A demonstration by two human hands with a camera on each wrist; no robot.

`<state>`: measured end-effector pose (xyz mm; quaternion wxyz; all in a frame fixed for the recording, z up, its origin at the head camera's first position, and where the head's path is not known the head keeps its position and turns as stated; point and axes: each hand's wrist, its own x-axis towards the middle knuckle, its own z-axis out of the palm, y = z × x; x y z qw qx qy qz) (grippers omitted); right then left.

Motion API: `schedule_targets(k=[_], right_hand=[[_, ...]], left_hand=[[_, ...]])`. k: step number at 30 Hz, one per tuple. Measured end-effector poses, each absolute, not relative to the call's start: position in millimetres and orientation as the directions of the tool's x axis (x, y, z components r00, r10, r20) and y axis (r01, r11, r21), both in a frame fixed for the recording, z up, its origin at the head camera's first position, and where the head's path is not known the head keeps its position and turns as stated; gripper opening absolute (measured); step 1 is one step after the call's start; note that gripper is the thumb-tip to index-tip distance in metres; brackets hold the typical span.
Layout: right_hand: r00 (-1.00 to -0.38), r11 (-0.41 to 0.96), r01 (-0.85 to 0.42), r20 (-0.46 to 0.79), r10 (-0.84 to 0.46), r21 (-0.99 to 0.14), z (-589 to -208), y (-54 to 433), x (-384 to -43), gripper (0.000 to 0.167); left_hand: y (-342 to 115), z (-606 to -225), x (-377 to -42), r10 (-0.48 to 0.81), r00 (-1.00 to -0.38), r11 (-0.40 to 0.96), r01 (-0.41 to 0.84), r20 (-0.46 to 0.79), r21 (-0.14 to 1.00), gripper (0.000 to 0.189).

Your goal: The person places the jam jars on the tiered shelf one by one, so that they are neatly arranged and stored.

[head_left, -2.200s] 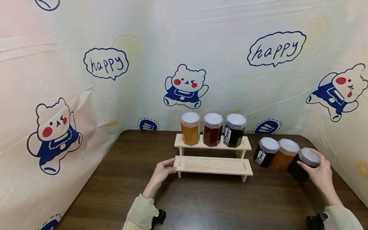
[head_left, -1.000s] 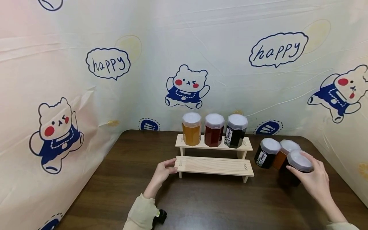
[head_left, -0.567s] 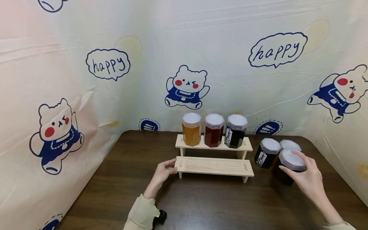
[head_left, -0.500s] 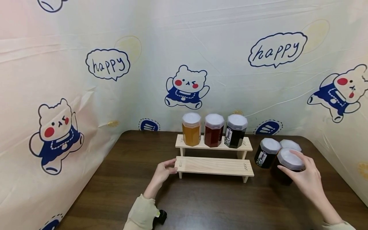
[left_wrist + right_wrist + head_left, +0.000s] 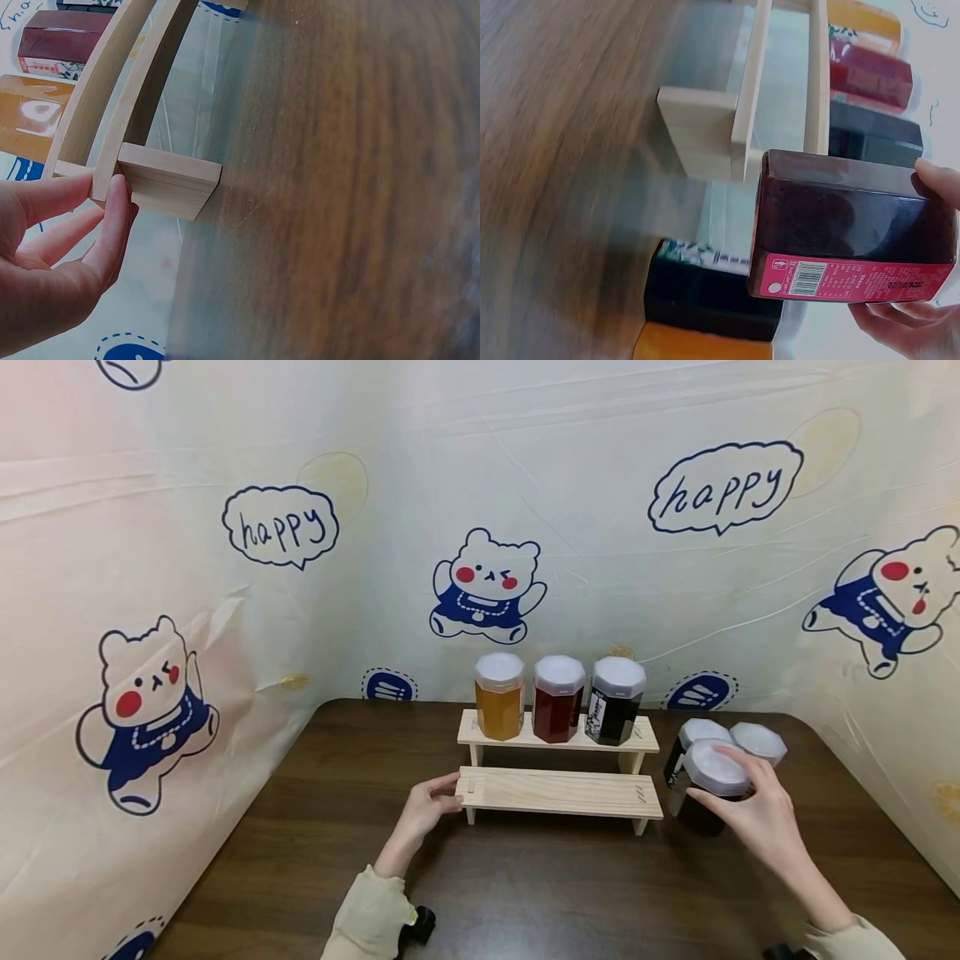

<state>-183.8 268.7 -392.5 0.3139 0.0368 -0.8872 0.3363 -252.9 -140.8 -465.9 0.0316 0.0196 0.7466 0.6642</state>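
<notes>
My right hand (image 5: 768,827) grips an eight-sided jar of dark red jam (image 5: 840,210) around its white lid, above the table and just right of the wooden two-tier rack (image 5: 558,792). A pink label with a barcode shows on its side in the right wrist view. At the rack's other end, my left hand (image 5: 420,818) pinches the left end of the lower shelf between thumb and fingers (image 5: 114,217). Along the upper shelf stand an amber jar (image 5: 498,712), a red jar (image 5: 557,717) and a black jar (image 5: 613,720); the lower shelf is bare.
Behind the held jar, a black jar (image 5: 709,300) and an amber jar (image 5: 697,343) stand on the brown wooden table (image 5: 525,893), partly hidden in the head view. A patterned cloth (image 5: 375,610) hangs behind and at both sides of the table.
My right hand has carried the dark red jar leftward from the far right, past the front of the amber jar, towards the rack. The left hand stays at the shelf end.
</notes>
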Motion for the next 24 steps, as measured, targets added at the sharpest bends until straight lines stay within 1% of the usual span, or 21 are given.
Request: schedule_targets(k=[9, 17, 24], right_hand=[[-0.791, 0.729, -0.374, 0.607, 0.072, -0.574, -392.9, 245.5, -193.9, 0.064], [-0.815, 0.697, -0.391, 0.578, 0.041, -0.601, -392.7, 227.2, -200.8, 0.064], [-0.810, 0.686, -0.425, 0.586, 0.003, -0.591, -392.4, 211.2, -206.7, 0.064]], left_hand=[[-140.3, -466.4, -253.4, 0.058, -0.998, 0.123, -0.013, -0.021, 0.992, 0.039], [-140.1, -467.7, -253.8, 0.062, -0.998, 0.130, -0.007, -0.015, 0.992, 0.040], [-139.1, -462.8, -251.1, 0.051, -0.999, 0.118, -0.004, -0.010, 0.993, 0.039]])
